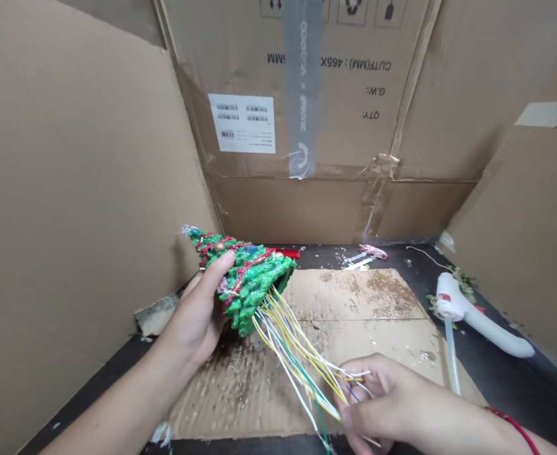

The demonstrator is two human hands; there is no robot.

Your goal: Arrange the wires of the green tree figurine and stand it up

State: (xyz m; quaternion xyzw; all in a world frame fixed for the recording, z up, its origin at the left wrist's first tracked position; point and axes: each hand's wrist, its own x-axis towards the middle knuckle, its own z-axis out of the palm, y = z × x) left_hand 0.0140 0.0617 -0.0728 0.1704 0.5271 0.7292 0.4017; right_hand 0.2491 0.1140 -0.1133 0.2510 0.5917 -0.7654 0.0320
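Note:
A small green Christmas tree ornament (254, 278) with red garland and coloured balls lies tilted in my left hand (207, 297), its tip pointing up and left. My left thumb presses on its side, and the other fingers are hidden behind it. From the hollow base of the tree comes a bundle of thin wires (297, 354), mostly white and yellow, with a green one and a blue one. Lower right, my right hand (373, 398) has its fingers closed around the far ends of the wires. A few ends stick out past the fingers, and some hang below the hand.
Under the hands lies a stained cardboard sheet (392, 341) on a dark table. A white glue gun (472, 316) with a clear glue stick rests at the right. Red-and-white string (373, 251) lies at the back. Cardboard walls (345, 208) enclose the back and sides.

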